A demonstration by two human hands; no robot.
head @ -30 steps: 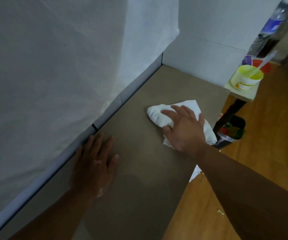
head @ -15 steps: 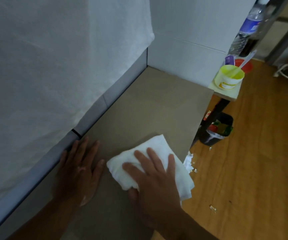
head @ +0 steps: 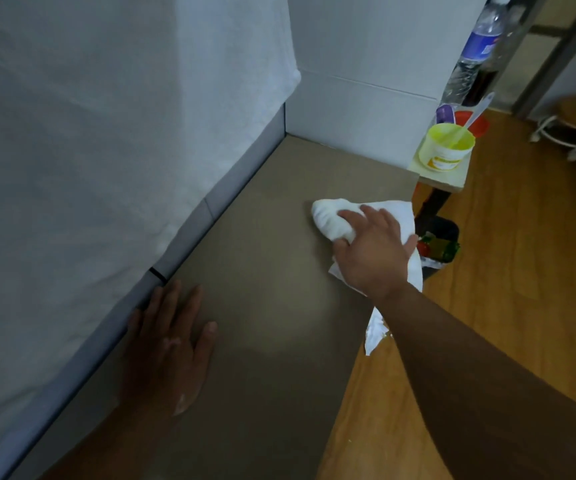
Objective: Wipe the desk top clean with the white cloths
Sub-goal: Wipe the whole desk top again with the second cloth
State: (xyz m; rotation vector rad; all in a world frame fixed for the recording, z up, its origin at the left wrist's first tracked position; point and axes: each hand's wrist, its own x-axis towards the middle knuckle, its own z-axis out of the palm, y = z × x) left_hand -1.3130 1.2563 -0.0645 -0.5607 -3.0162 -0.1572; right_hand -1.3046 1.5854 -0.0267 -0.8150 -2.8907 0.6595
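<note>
Head view: we see the right hand (head: 373, 254) on the white cloth (head: 331, 220) at the desk's (head: 272, 209) right edge, far half. Its fingers (head: 350, 213) curl over the bunched cloth and the thumb pinches it. The left hand (head: 169, 348) lies flat on the desk beside the wall panel (head: 217, 202), straight-fingered, holding nothing.

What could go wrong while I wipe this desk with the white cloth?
The white cloth in your right hand hangs over the desk top at its right edge, with a waste bin below; an outward stroke could drop it in. The yellow tub with its spoon stands on a ledge just past the far right corner, so a long stroke might knock it. Your left hand lies flat on the desk top; that patch may go unwiped.
</note>
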